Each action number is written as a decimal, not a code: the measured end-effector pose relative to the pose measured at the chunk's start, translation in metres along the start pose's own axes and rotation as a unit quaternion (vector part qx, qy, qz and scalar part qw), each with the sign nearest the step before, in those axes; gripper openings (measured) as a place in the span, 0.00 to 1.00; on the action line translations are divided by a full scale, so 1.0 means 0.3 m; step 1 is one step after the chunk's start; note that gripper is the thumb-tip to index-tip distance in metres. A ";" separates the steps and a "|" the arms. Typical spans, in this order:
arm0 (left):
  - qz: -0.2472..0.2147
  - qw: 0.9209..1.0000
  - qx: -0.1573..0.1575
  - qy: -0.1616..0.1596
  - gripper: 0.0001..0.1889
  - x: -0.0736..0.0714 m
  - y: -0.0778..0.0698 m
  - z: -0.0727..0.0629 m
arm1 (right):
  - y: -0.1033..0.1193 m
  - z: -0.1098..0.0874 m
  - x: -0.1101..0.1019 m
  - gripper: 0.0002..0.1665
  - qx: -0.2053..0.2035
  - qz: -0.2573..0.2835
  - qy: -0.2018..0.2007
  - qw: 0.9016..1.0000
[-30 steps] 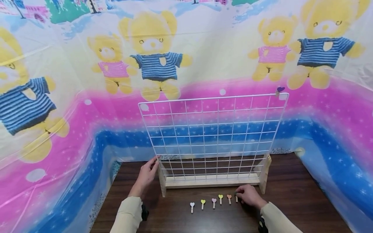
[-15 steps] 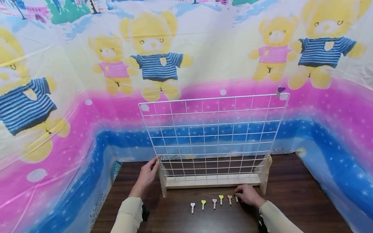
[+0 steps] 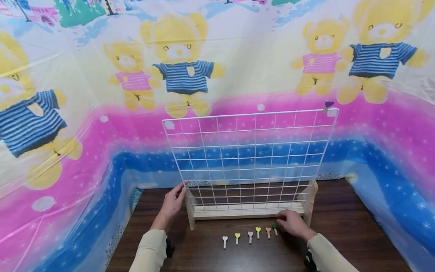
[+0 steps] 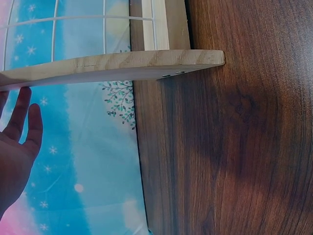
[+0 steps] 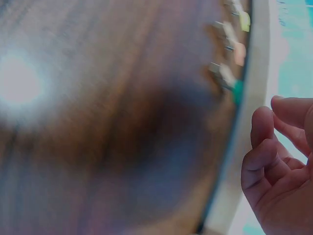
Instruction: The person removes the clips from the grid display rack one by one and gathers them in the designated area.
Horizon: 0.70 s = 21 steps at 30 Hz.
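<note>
A white wire grid (image 3: 238, 115) stands upright in a wooden stand (image 3: 248, 217). My left hand (image 3: 172, 202) touches the grid's left edge with its fingertips; in the left wrist view its fairly straight fingers (image 4: 34, 125) reach the wooden side piece (image 4: 122, 60). Just right of a green heart clothespin (image 3: 275, 227), my right hand (image 3: 294, 223) hovers near the stand's front, fingers loosely bent with nothing between them. That clothespin ends a row lying on the table, after orange (image 3: 268, 232), yellow (image 3: 258, 231), pink (image 3: 250, 236), yellow (image 3: 237, 237) and white (image 3: 224, 241) ones.
A purple heart clothespin (image 3: 328, 104) is clipped on the grid's top right corner. Behind the dark wooden table (image 3: 204, 258) hangs a bear-printed cloth (image 3: 244, 68), which also runs along both sides.
My right hand has let go of the green clothespin and lifted up and right, uncovering its heart. The left hand stays at the grid's edge.
</note>
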<state>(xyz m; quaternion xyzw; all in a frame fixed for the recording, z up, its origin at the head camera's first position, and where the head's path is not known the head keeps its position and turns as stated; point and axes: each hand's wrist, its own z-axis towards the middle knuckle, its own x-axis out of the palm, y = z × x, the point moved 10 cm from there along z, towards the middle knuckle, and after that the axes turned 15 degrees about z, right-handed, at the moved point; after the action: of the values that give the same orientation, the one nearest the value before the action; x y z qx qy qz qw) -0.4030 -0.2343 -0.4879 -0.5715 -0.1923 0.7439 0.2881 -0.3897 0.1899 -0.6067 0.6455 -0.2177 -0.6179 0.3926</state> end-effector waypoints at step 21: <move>0.014 1.000 -0.007 -0.002 0.19 0.004 0.006 0.008 | 0.442 -0.065 -0.502 0.10 -0.141 -0.038 -0.063 0.987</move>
<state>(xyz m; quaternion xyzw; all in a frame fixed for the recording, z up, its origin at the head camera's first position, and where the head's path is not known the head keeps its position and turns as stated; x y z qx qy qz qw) -0.4059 -0.2347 -0.4893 -0.5746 -0.1899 0.7476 0.2737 -0.3652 0.2309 -0.4108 0.5509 -0.1279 -0.6966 0.4415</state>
